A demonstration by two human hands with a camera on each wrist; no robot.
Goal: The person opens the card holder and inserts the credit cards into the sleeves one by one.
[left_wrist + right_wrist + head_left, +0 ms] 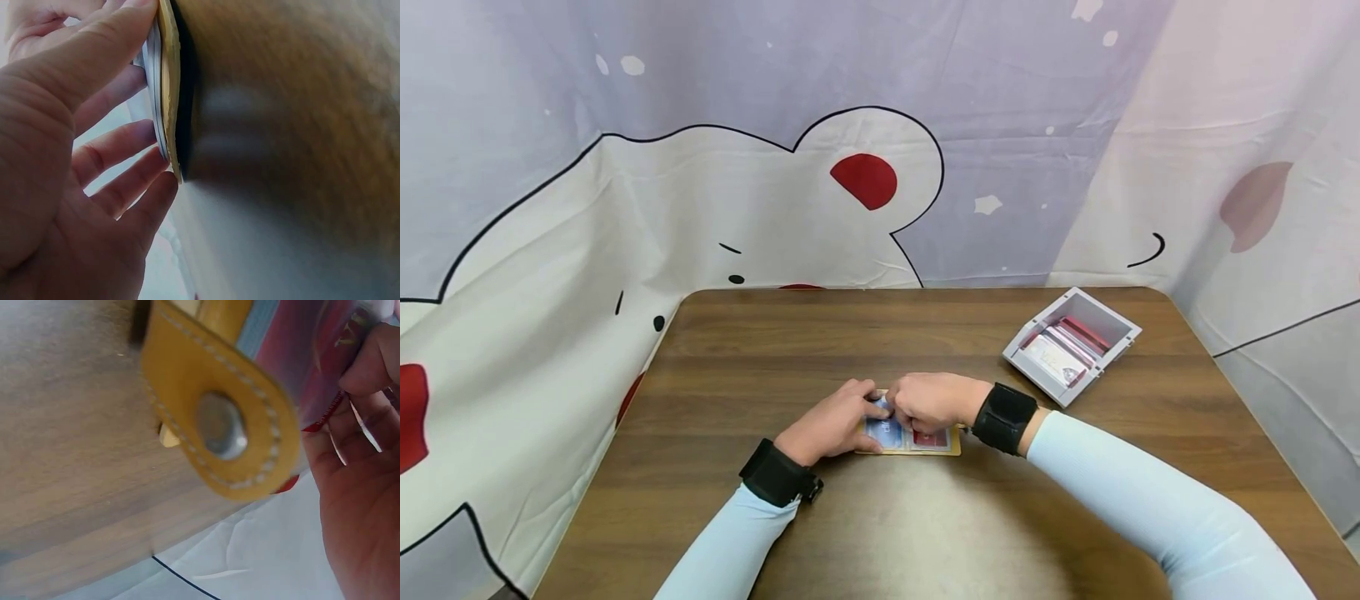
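A yellow leather card holder lies open on the table between my hands. A blue card shows on its left side and a red card on its right. My left hand holds the holder's left part, with the thumb on one face and the fingers at its edge in the left wrist view. With thumb and fingertips, my right hand pinches the edge of the red card. Nearby, the holder's stitched strap with a metal snap sticks out.
At the back right of the wooden table stands a grey open box, tilted to the view. Several cards and red packets lie inside it. A patterned cloth hangs behind the table.
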